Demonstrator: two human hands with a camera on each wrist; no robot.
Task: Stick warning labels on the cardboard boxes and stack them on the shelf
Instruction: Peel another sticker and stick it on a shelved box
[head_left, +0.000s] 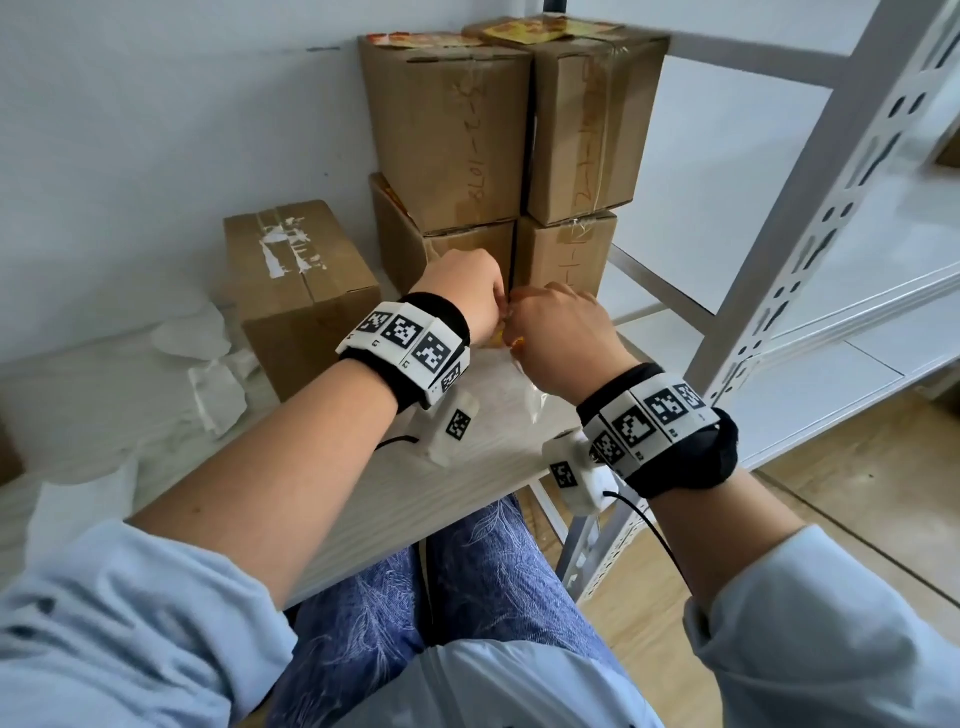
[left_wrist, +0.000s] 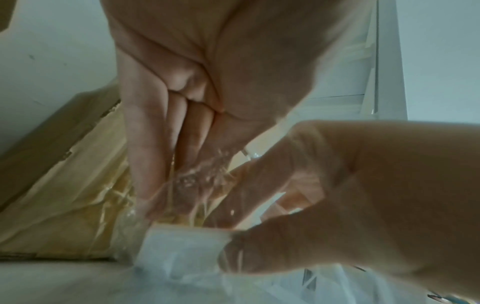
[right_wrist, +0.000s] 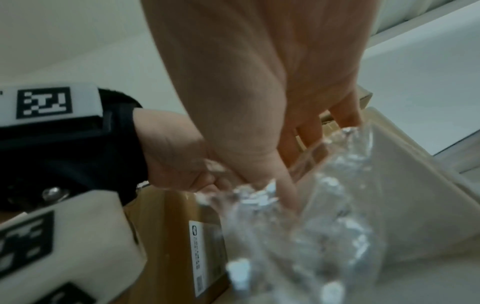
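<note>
label bag (right_wrist: 319, 207) between both hands' fingers (left_wrist: 145, 156)

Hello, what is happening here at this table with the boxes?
A seated person works with both hands close together over the table. The left hand and the right hand both grip a crinkled clear plastic bag with something yellow showing between the fingers, probably labels. Four cardboard boxes stand stacked two high behind the hands, the top two with yellow labels. One more box stands alone to the left, without a yellow label.
</note>
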